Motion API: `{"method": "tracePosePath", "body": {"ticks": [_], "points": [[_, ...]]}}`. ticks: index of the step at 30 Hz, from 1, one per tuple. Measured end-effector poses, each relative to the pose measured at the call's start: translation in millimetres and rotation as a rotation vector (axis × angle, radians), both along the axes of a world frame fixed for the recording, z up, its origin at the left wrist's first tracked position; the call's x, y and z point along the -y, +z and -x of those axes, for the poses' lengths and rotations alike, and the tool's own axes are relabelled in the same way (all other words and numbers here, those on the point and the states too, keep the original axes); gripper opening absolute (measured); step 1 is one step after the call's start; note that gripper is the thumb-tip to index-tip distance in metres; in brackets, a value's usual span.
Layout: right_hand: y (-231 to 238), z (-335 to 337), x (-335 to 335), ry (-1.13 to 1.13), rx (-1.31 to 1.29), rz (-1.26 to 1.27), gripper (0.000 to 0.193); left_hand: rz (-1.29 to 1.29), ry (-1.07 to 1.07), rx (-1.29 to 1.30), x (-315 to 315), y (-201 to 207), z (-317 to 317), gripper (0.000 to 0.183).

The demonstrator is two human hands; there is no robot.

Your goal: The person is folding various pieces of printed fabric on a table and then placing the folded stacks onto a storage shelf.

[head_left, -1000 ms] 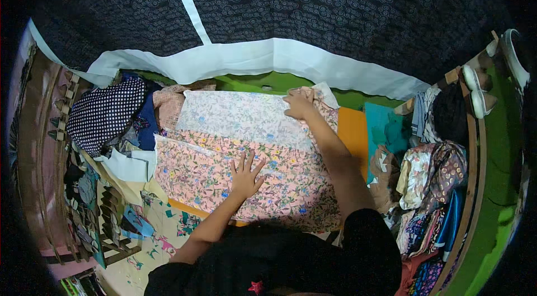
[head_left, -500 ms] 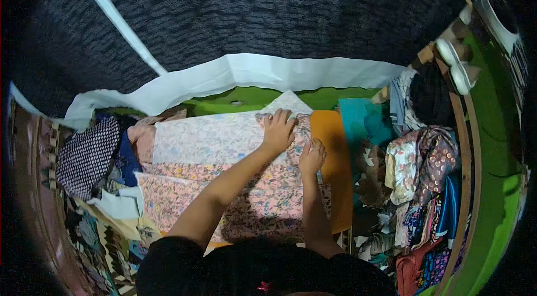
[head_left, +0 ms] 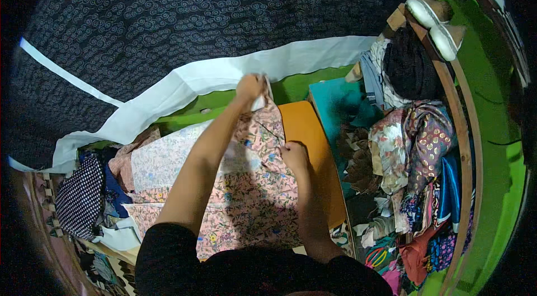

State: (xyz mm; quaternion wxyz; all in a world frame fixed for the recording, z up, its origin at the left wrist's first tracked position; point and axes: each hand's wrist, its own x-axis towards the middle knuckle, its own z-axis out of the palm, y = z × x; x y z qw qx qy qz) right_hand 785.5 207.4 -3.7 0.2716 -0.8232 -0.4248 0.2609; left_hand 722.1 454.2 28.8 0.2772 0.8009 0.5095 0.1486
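A pink floral fabric (head_left: pixel 260 198) lies in layers in front of me, with a paler floral layer (head_left: pixel 165 156) on its left part. At the far right corner of the fabric, my left hand (head_left: pixel 250 88) is closed on a lifted edge and slightly blurred. A white bit of the corner shows just below that hand. Closer to me, my right hand (head_left: pixel 295 157) is closed on the fabric's right edge, its fingertips partly hidden. An orange board or sheet (head_left: pixel 313 156) shows beneath and to the right of the fabric.
A teal surface (head_left: pixel 335 97) borders the orange one. Piled cloths and scraps (head_left: pixel 411 145) lie at the right beside a wooden rail (head_left: pixel 461 128). At the left sits a dotted dark cloth bundle (head_left: pixel 81 198). A dark patterned curtain with a white hem (head_left: pixel 196 75) hangs beyond.
My left hand went from lying spread on the fabric to gripping and lifting its far corner. My right hand now grips the right edge. The view has turned slightly.
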Motion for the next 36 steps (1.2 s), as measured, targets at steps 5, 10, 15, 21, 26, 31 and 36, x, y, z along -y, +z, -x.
{"method": "tracePosePath", "body": {"ticks": [5, 10, 15, 21, 26, 31, 36], "points": [[0.7, 2.0, 34.9, -0.026, -0.253, -0.299, 0.024, 0.866, 0.306, 0.801, -103.7, 22.8, 33.7, 0.027], [-28.1, -19.3, 44.8, -0.263, -0.177, -0.456, 0.023, 1.128, 0.108, 1.156, -52.8, 31.2, 47.1, 0.048], [13.1, -8.5, 48.2, -0.147, -0.228, -0.011, 0.030, 0.626, 0.410, 0.852, 3.1, -2.8, 100.6, 0.057], [31.5, 13.6, 65.1, -0.011, -0.022, -0.036, 0.046, 0.098, 0.233, 0.737, 131.6, -33.0, 156.5, 0.035], [50.8, 39.0, 71.3, -0.026, 0.185, -0.290, 0.034, -0.430, -0.060, 0.203, 187.7, 15.9, 120.2, 0.046], [27.0, 32.7, 84.1, -0.075, 0.178, -0.241, 0.029, -0.046, -0.391, 0.035, 194.9, 1.1, 106.3, 0.051], [3.2, -24.9, 107.2, -0.312, 0.253, -0.271, 0.039, -0.226, -0.266, 0.470, 187.5, 5.9, 146.4, 0.047]]}}
